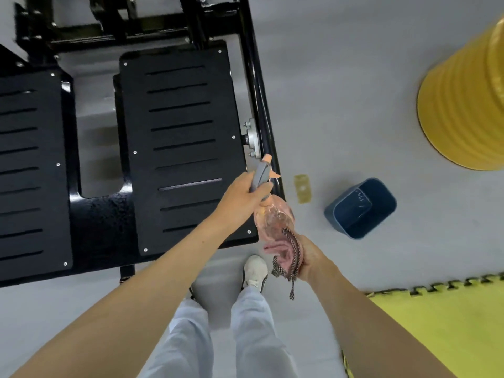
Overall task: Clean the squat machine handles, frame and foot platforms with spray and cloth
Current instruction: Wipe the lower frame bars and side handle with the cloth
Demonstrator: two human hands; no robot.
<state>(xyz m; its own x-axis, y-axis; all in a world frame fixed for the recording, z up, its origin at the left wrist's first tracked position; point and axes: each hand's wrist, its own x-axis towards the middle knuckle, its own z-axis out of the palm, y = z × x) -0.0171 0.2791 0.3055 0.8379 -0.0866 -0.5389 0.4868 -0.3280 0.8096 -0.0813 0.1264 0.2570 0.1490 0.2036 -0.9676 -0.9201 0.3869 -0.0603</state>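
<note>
Standing close by, I judged the job to be somewhere short of the wiping stage. The person's left hand [242, 195] had its fingers wrapped round the grey head of the spray bottle [272, 216], which hung in the air over the near right corner of the right foot platform [185, 148], its nozzle pointing toward the black frame [256, 85] rail. The right hand [311, 257], just below the bottle's base, had its fingers closed on the bunched pink cloth [283, 249], which touched no part of the machine. Both that platform and the left foot platform [27, 170] looked dry and unstreaked. A speckled sheen on the plate joining them might have been droplets or only textured paint, so I could not say whether anything had been cleaned. By my reckoning, the platforms, frame and handles all remained to be done. The handles were nowhere in sight, the upper frame was cut off at the top, and the left platform ran off the edge. I could not tell whether a finger lay on the trigger. Nor could I tell what the braided cord [296, 255] dangling from the right hand belonged to.
</note>
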